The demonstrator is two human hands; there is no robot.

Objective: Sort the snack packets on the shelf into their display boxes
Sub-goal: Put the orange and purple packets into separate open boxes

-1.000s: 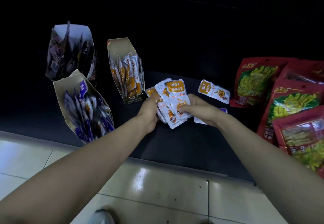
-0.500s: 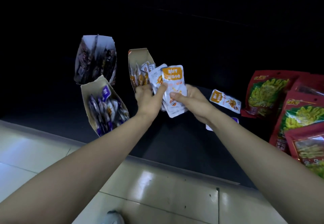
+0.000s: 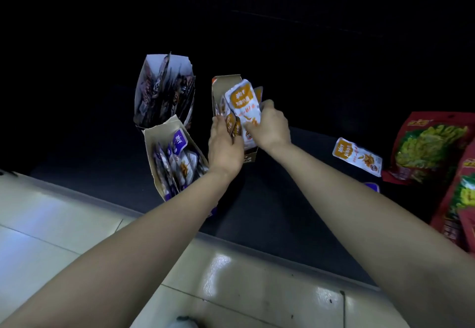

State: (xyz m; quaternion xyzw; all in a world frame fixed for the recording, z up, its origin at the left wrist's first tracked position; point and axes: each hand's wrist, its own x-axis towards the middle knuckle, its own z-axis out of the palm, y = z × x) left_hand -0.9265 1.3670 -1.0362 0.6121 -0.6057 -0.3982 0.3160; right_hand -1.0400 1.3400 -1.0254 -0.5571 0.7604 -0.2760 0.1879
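Note:
My right hand (image 3: 270, 127) grips a small stack of white-and-orange snack packets (image 3: 244, 104) and holds it inside the orange display box (image 3: 226, 82). My left hand (image 3: 223, 145) rests with straight fingers against the packets standing in that box, at its left side. Another orange packet (image 3: 357, 156) lies flat on the dark shelf to the right. A corner of a purple packet (image 3: 372, 186) shows beside my right forearm. The box of purple packets (image 3: 174, 158) stands at the front left, and a box of dark packets (image 3: 164, 91) behind it.
Large red bags with green pictures (image 3: 426, 145) are stacked at the right end of the shelf. The shelf's front edge (image 3: 257, 245) runs across below my forearms, with a pale tiled floor (image 3: 64, 225) in front. The back of the shelf is dark.
Both hands lifted the orange packets off the shelf and carried them left and back into the orange box. The left hand let go of the stack and now lies flat against the boxed packets.

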